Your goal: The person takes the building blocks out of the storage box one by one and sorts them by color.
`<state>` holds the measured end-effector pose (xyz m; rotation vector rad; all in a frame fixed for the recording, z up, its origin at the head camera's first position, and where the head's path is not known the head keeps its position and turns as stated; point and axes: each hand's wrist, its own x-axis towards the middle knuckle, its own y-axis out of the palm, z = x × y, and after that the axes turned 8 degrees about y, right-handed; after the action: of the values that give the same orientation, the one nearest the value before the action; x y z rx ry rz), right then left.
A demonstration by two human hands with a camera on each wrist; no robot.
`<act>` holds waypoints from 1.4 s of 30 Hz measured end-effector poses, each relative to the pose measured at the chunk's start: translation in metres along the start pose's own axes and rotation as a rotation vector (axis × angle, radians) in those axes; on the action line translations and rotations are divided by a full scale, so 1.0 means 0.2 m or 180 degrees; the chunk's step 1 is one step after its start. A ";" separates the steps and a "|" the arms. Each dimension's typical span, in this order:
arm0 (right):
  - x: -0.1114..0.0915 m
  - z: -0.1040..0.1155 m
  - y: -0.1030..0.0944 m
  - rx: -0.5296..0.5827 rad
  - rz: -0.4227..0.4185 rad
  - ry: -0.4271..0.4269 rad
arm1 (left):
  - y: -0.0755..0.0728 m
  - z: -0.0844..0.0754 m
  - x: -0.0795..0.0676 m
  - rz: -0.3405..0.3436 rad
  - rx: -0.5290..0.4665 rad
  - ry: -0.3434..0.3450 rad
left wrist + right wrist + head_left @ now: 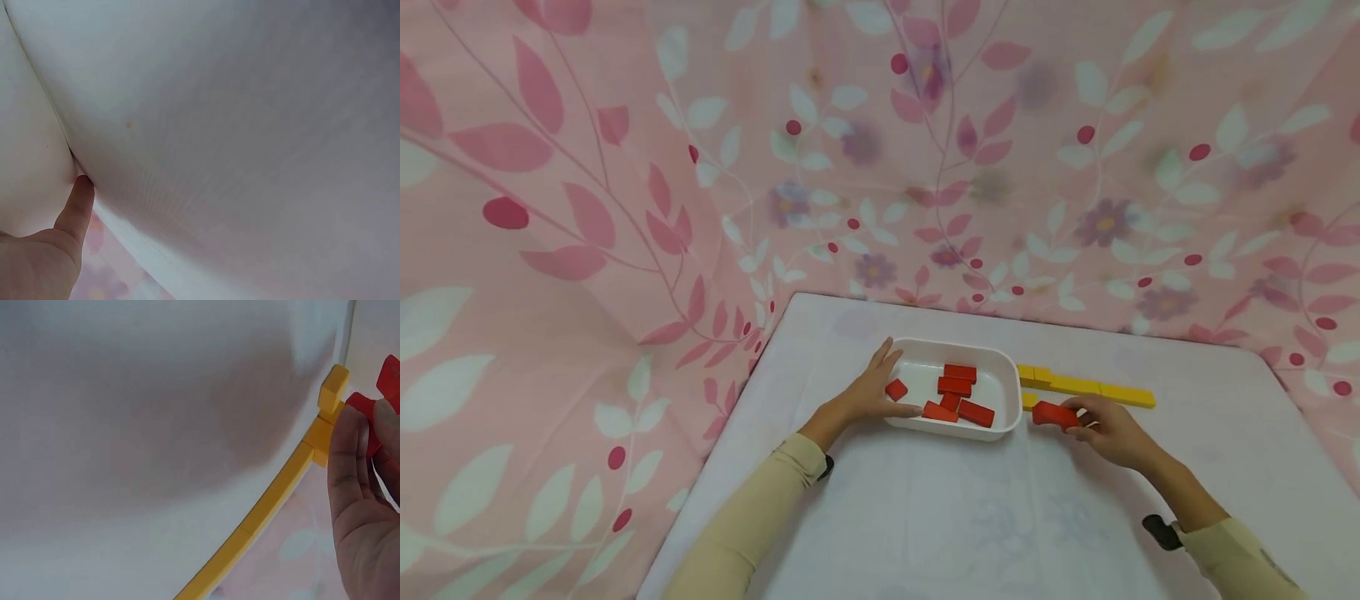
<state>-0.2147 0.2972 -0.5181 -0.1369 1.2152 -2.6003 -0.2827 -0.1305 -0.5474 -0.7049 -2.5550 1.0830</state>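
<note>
Red block point(1051, 415), flat-sided, perhaps doubled; hands: right point(1112, 429) pinched round it, left point(868, 396) spread at tray point(947, 429).

Pink flrl backdrop point(880, 183), wht tbl point(925, 517).

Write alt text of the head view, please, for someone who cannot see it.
A person's right hand holds at least one red block near a row of yellow blocks on a white-covered table. The left hand touches a white tray containing more red blocks, with pink floral cloth behind.
</note>
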 end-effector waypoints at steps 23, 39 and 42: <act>0.11 0.03 0.10 -0.0478 0.0299 0.0404 | 0.00 0.00 0.00 -0.0014 0.0066 0.0004; 0.11 0.04 0.11 -0.0471 0.0308 0.0456 | 0.02 0.02 0.00 -0.0029 0.0067 0.0001; 0.10 0.04 0.11 -0.0450 0.0269 0.0408 | 0.01 0.01 0.00 -0.0033 0.0089 0.0002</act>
<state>-0.2278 0.2725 -0.5297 0.0540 1.4171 -2.4831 -0.2824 -0.1304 -0.5510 -0.6843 -2.5352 1.1127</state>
